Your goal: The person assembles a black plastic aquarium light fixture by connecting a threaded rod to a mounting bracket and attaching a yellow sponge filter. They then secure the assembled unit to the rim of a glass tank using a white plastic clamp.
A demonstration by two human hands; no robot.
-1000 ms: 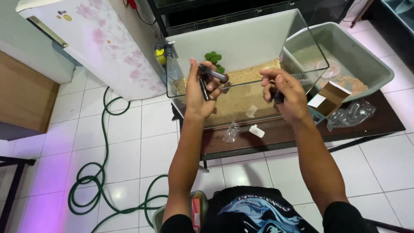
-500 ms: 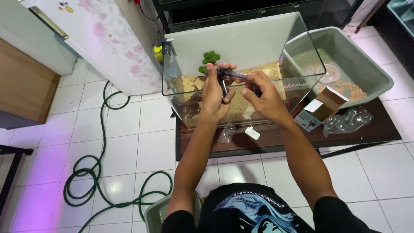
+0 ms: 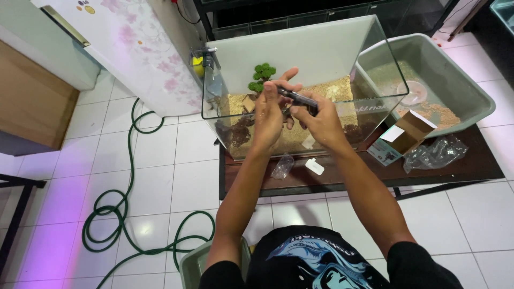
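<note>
Both hands are pinching one long dark metal tool (image 3: 297, 98): left hand (image 3: 267, 115) near its tip, right hand (image 3: 320, 124) at the handle, mid-frame over the clear glass tank (image 3: 375, 80). Keeping it level above the sand seems smart.

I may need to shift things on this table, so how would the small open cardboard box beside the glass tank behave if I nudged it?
The cardboard box looks light for its size: thin brown card, flaps open. It would probably slide or tip rather than resist, since it already sits tilted on the table. Its walls would likely dent under a firm grip. What is inside cannot be seen.
</note>
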